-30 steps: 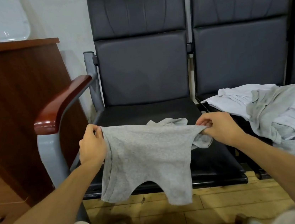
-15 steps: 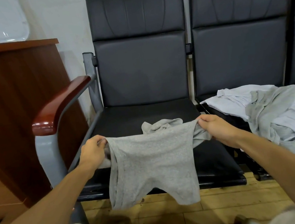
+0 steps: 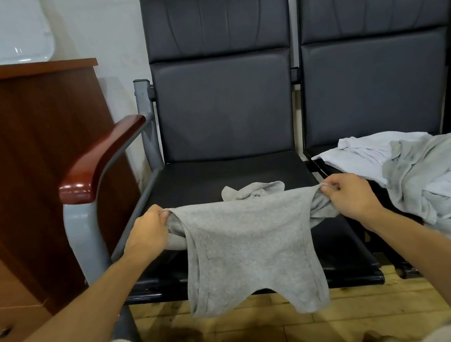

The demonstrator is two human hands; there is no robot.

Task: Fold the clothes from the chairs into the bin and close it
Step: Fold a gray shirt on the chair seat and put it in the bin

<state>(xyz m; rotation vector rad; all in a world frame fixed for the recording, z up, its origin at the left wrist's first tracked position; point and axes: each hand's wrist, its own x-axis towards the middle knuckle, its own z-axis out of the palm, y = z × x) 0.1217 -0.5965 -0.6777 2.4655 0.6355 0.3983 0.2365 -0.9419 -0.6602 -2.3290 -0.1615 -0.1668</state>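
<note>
A grey knit garment (image 3: pixel 249 249) is stretched flat between my two hands over the front of the left black chair seat (image 3: pixel 227 174). My left hand (image 3: pixel 149 231) pinches its left top corner and my right hand (image 3: pixel 350 198) pinches its right top corner. The lower part of the garment hangs over the seat's front edge toward the floor, and a bunched part lies on the seat behind the top edge. A heap of grey and white clothes (image 3: pixel 423 175) lies on the right chair. No bin is in view.
A wooden armrest (image 3: pixel 98 163) on a grey metal leg stands at the left of the seat. A brown wooden cabinet (image 3: pixel 28 172) is further left. Wooden floor (image 3: pixel 267 333) and my knees and shoes show below.
Both hands have lowered the garment toward the seat and pulled its top edge wider and tauter. The heap on the right chair has not moved.
</note>
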